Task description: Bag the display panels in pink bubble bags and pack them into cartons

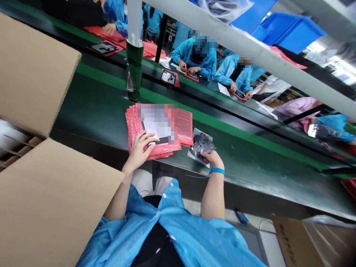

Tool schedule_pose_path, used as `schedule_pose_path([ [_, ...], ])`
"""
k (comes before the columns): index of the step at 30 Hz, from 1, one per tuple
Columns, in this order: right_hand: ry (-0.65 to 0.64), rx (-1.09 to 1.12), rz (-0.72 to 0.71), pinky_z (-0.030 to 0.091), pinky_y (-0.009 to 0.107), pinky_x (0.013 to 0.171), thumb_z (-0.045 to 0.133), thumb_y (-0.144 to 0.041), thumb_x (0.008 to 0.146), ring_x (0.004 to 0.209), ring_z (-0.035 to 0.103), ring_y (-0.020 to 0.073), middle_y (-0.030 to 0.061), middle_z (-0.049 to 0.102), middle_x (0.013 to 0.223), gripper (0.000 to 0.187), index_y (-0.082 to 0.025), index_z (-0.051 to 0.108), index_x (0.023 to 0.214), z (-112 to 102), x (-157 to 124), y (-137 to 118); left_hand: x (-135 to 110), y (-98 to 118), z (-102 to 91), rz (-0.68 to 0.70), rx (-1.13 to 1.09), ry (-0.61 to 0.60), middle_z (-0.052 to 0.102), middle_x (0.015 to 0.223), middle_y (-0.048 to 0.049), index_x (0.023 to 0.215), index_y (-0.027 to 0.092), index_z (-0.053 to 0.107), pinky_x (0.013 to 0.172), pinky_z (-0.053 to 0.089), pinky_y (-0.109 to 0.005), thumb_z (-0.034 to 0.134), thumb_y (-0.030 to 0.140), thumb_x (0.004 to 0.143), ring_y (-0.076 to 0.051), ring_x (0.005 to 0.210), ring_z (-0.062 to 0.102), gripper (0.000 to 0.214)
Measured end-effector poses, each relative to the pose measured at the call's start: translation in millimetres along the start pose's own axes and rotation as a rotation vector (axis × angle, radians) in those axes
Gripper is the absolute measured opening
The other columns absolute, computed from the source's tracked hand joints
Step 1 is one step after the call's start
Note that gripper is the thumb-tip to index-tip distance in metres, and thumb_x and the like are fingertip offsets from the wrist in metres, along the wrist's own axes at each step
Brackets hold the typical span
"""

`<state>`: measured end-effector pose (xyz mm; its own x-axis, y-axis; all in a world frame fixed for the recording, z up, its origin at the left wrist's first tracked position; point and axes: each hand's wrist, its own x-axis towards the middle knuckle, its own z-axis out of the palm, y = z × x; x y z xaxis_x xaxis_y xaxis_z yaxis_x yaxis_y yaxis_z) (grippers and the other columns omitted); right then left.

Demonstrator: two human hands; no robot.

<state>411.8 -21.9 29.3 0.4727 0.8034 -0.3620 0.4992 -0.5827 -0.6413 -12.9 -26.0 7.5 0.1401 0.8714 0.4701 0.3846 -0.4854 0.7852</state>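
My left hand [141, 149] lies with spread fingers on the lower edge of a flat white panel [155, 128] with a black strip along its end. Part of the panel is blurred out. Under it is a stack of pink bubble-wrap bags [133, 129]. To the right, my right hand [213, 158], with a blue wrist band [217, 170], has its fingers pinched together at a clear plastic bag [207, 163]. Small black parts [201, 144] fill this bag. Whatever is between those fingertips is too small to make out.
Open cardboard box flaps [61, 200] rise at my left. A green-wrapped post [134, 74] stands behind the stack on the green worktable [264, 163]. Across it, several co-workers in blue handle red bags and panels. A shelf with blue bins [289, 31] hangs overhead.
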Motion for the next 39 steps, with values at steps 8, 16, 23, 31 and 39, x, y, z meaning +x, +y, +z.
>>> schedule_pose_path([
  [8, -0.123, 0.349, -0.294, 0.041, 0.025, 0.053, 0.085, -0.079, 0.07, 0.056, 0.047, 0.0117, -0.0032, 0.058, 0.066, 0.062, -0.024, 0.058, 0.081, 10.3, -49.3, -32.5, 1.4, 3.9, -1.2, -0.015, 0.007, -0.028, 0.072, 0.149, -0.0047, 0.126, 0.03, 0.079, 0.137, 0.034, -0.058, 0.059, 0.035, 0.111, -0.029, 0.159, 0.045, 0.025],
  [16, -0.681, 0.335, -0.637, 0.045, 0.025, 0.057, 0.089, -0.069, 0.082, 0.064, 0.058, 0.0122, 0.0015, 0.072, 0.083, 0.055, -0.022, 0.067, 0.097, 84.5, -66.0, -158.5, -1.1, 0.9, 0.5, -0.028, 0.03, -0.002, 0.069, 0.152, -0.0073, 0.14, 0.03, 0.071, 0.137, 0.034, -0.057, 0.06, 0.036, 0.111, -0.029, 0.161, 0.045, 0.032],
  [23, -0.969, -0.174, -0.762, 0.032, 0.024, 0.048, 0.077, -0.07, 0.092, 0.05, 0.047, 0.0088, -0.0044, 0.061, 0.063, 0.053, -0.02, 0.061, 0.086, 98.7, -47.6, -216.8, -2.6, 3.7, -0.1, -0.064, 0.037, 0.029, 0.062, 0.16, -0.0103, 0.155, 0.028, 0.057, 0.136, 0.036, -0.052, 0.06, 0.038, 0.11, -0.029, 0.162, 0.046, 0.046],
  [31, -1.031, -0.262, -0.734, 0.028, 0.023, 0.044, 0.075, -0.066, 0.096, 0.049, 0.045, 0.0076, -0.0049, 0.06, 0.064, 0.049, -0.021, 0.058, 0.087, 98.3, -47.9, -226.0, -3.1, 4.7, -0.3, -0.079, 0.038, 0.017, 0.061, 0.161, -0.0105, 0.156, 0.029, 0.057, 0.136, 0.036, -0.052, 0.06, 0.038, 0.11, -0.029, 0.162, 0.045, 0.046],
  [39, -1.052, -0.3, -0.694, 0.026, 0.023, 0.043, 0.077, -0.061, 0.096, 0.048, 0.04, 0.0068, -0.0069, 0.056, 0.064, 0.044, -0.021, 0.058, 0.09, 101.9, -47.2, -233.1, -3.1, 5.1, -0.2, -0.07, 0.048, 0.024, 0.062, 0.16, -0.0107, 0.156, 0.028, 0.056, 0.136, 0.037, -0.052, 0.06, 0.038, 0.111, -0.028, 0.162, 0.046, 0.046],
])
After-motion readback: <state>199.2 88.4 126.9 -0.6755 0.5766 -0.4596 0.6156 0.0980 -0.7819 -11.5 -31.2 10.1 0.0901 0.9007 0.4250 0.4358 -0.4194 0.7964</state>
